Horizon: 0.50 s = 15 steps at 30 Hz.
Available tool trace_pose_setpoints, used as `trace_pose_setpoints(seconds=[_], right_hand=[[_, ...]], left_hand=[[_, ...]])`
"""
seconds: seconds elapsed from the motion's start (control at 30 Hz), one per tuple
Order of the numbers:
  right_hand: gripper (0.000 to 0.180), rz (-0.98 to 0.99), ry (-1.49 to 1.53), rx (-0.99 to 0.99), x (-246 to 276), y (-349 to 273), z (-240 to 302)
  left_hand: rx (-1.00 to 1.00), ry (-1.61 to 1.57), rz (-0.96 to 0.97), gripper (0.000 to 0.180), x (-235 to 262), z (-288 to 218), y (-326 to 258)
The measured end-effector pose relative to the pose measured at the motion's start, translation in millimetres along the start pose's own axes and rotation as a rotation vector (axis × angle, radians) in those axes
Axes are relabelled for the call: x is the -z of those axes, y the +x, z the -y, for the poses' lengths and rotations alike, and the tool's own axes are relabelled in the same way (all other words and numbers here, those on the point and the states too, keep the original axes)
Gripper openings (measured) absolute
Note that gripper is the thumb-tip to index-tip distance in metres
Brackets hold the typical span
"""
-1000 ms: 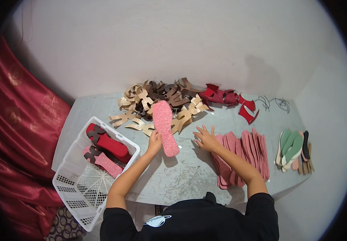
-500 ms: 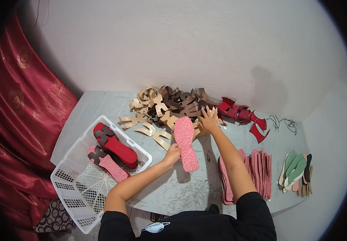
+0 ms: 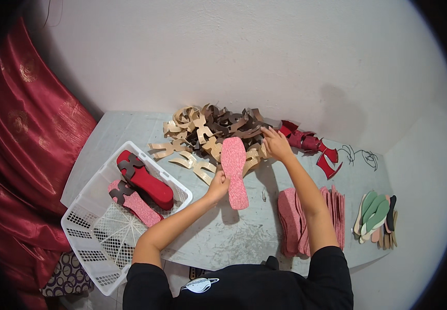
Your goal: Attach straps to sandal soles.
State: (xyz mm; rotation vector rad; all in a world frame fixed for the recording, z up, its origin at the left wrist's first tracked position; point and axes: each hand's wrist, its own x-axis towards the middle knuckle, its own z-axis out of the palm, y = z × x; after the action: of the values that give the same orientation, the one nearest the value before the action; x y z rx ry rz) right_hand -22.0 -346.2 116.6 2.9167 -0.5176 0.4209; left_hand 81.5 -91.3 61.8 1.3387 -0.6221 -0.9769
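My left hand (image 3: 218, 187) is closed on the narrow waist of a pink speckled insole (image 3: 237, 178), holding it upright above the table with its patterned face showing. My right hand (image 3: 277, 144) reaches to the right side of a heap of sandal straps, fingers stretched out at the edge of a dark brown strap (image 3: 252, 120). Whether the fingertips grip that strap is hard to make out. Beige straps (image 3: 197, 166) lie at the heap's left and front, partly behind the insole. Stacked pink insoles (image 3: 290, 214) stand under my right forearm.
A white plastic basket (image 3: 86, 258) at the left holds a red-soled sandal (image 3: 153, 187) and a pink-topped one (image 3: 139, 206), both with brown straps. Red straps (image 3: 306, 142) and black cord (image 3: 360, 156) lie at the back right. Green and other insoles (image 3: 376, 212) sit far right on the grey table (image 3: 233, 243).
My right hand has shifted from the beige straps toward the dark brown ones, its fingers less spread. The pink insole stays in my left hand. The whole view has moved slightly.
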Motion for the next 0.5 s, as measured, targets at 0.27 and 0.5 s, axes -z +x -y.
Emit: trace_pose_setpoints(seconds=[0.27,0.5], right_hand=[[0.030,-0.509,0.424,-0.065,64.0,-71.6,10.9],[0.031,-0.684,0.494,-0.320,92.0,-148.8,52.5]], left_hand=[[-0.195,0.034,0.015,0.035,-4.0,-16.7,-2.1],[-0.023,0.206,0.239,0.039,-9.0,-31.5,-16.5]])
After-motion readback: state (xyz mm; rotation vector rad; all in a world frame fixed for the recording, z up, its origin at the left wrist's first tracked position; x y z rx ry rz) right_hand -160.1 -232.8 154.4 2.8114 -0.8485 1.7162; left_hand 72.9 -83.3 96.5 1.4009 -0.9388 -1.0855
